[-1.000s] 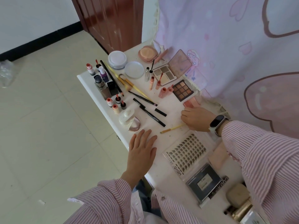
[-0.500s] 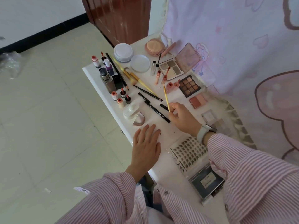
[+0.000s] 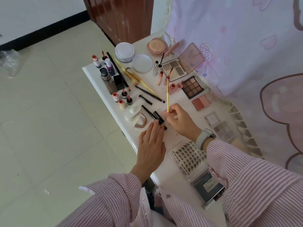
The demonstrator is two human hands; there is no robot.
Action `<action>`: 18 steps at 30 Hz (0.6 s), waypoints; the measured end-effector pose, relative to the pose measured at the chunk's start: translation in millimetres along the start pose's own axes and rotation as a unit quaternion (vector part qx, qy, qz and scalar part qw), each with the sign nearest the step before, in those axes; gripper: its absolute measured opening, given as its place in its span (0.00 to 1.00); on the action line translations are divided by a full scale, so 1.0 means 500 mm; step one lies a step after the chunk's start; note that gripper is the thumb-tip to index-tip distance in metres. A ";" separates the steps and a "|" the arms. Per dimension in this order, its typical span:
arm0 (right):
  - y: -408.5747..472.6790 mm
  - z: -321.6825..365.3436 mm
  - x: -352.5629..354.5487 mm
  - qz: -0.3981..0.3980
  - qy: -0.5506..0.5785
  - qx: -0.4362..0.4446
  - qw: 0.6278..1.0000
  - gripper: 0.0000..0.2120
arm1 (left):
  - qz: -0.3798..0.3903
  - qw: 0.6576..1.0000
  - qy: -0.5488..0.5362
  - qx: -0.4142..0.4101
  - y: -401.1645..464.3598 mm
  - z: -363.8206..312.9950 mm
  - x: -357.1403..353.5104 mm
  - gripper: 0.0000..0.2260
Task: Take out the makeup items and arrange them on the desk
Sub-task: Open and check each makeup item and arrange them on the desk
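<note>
White tabletop [image 3: 98, 82] crowded. Right hand [image 3: 179, 122] fingers pinch yellow brush [image 3: 167, 95]; left hand [image 3: 151, 145] flat, released. Lay brush toward 11 o'clock beside other brushes [image 3: 139, 78].

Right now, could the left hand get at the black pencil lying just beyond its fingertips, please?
Probably yes. The left hand lies flat on the desk, fingertips already at the near end of the black pencil. Nothing lies between them; the right hand, holding the yellow brush, is off to the side.

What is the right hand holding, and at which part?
The right hand pinches a thin yellow brush at its lower end. The left hand holds nothing.
</note>
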State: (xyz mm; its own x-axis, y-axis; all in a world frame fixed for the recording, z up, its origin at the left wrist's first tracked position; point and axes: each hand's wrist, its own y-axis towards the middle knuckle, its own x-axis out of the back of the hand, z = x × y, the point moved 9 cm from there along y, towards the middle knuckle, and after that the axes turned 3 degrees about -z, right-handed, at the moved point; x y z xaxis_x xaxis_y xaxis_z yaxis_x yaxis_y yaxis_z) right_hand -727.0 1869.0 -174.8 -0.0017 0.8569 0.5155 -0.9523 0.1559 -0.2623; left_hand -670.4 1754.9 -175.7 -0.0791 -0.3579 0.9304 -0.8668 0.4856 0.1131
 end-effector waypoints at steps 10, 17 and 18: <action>-0.008 -0.051 0.024 0.048 -0.263 -0.032 0.963 0.04 | 0.010 1.000 0.010 0.020 -0.003 0.005 -0.013 0.25; -0.011 -0.046 0.038 0.005 -0.295 -0.022 0.955 0.04 | 0.016 0.999 -0.002 0.033 -0.005 0.011 -0.018 0.25; -0.015 -0.047 0.042 0.000 -0.302 -0.023 0.953 0.05 | 0.018 0.999 -0.001 0.034 -0.005 0.011 -0.019 0.25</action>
State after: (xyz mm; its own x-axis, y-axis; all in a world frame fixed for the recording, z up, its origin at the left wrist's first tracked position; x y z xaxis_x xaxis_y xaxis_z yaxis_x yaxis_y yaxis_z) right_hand -712.9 1897.5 -181.0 -0.1908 0.4204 0.8871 -0.9376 0.1896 -0.2915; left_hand -670.3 1752.8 -186.7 -0.1112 -0.3433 0.9326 -0.8951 0.4424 0.0561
